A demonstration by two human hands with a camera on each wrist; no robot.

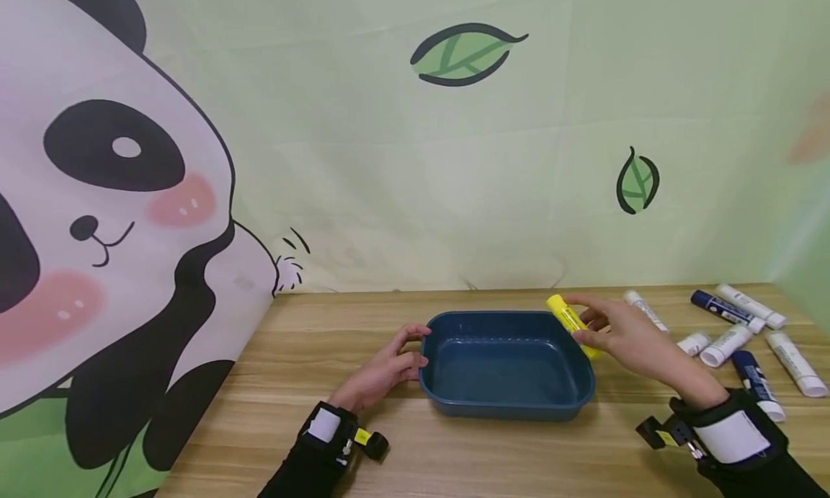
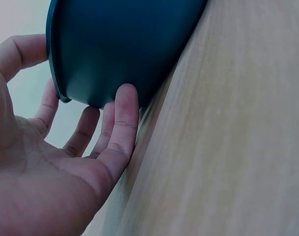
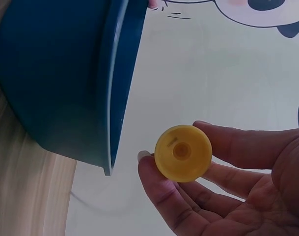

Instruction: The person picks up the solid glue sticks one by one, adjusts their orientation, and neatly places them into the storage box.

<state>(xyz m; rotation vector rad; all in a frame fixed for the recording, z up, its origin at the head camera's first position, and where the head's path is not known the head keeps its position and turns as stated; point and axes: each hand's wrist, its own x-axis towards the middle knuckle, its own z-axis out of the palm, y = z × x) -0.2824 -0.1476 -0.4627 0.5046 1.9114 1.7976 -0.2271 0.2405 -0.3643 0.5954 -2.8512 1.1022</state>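
A dark blue rectangular basin (image 1: 506, 372) stands on the wooden table with nothing inside. My left hand (image 1: 382, 368) is at its left end, with relaxed fingers touching the rim and outer wall; in the left wrist view, fingertips (image 2: 126, 96) rest against that wall (image 2: 115, 49). Beyond the basin's right rim, my right hand (image 1: 625, 336) pinches a yellow glue stick (image 1: 565, 314) between thumb and fingers. The tube is tilted. In the right wrist view, the round end of the glue stick (image 3: 183, 153) faces the camera, apart from the basin (image 3: 56, 98).
Several white glue sticks (image 1: 796, 362) and dark blue ones (image 1: 755, 379) lie scattered on the table (image 1: 311, 325) to the right, near and behind my right forearm. A pale green backdrop (image 1: 363, 195) with a printed panda rises at the table's back edge.
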